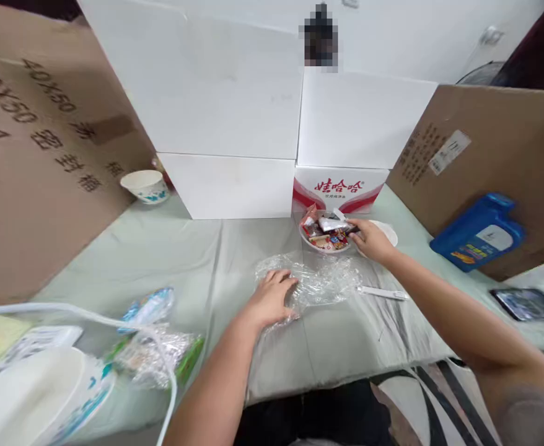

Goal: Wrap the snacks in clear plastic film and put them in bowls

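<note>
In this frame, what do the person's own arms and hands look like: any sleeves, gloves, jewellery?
Both forearms are bare as far as the frame shows, with no sleeve visible. The left hand and right hand wear no gloves. No watch, bracelet or ring can be seen on either; finer marks are too small to tell.

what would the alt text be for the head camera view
A person's right hand reaches into a bowl of wrapped snacks while the left hand rests flat on a clear plastic bag on a pale green cloth-covered table. White boxes and brown cardboard stand behind; a blue bottle lies at right.
</note>
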